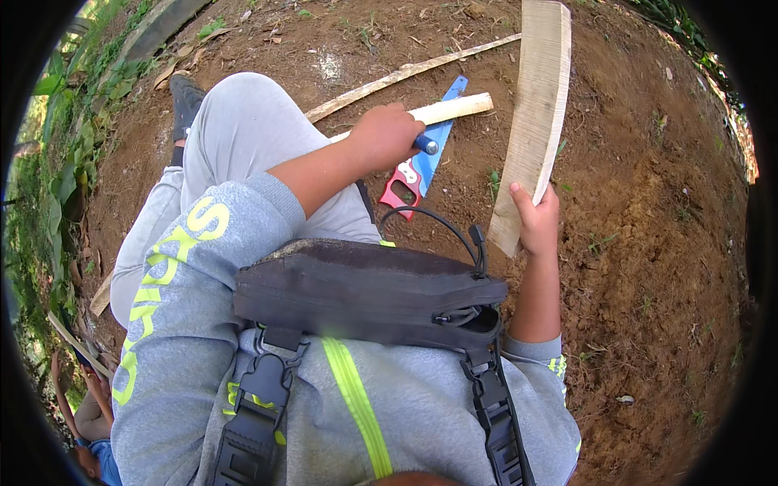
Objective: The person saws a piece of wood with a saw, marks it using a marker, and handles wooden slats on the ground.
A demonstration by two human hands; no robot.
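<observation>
My left hand [386,139] is closed in a fist in front of my raised knee. Out of it sticks a blue handle [425,144] with a shiny metal end; the rest of that tool is hidden. My right hand [538,217] grips a long pale wooden board [538,105] near its lower end, thumb on the broad face. The board points away from me, slightly curved to the eye. Beneath and beyond my left hand runs a pale strip of wood [462,106], crossing over a handsaw [438,150] with a blue blade and a red handle on the ground.
A thin, rough stick [405,74] lies on the brown soil [640,267] farther off. Green plants [65,178] line the left side. Another person [96,441] is partly visible at the lower left. A black bag [365,292] is strapped across my chest.
</observation>
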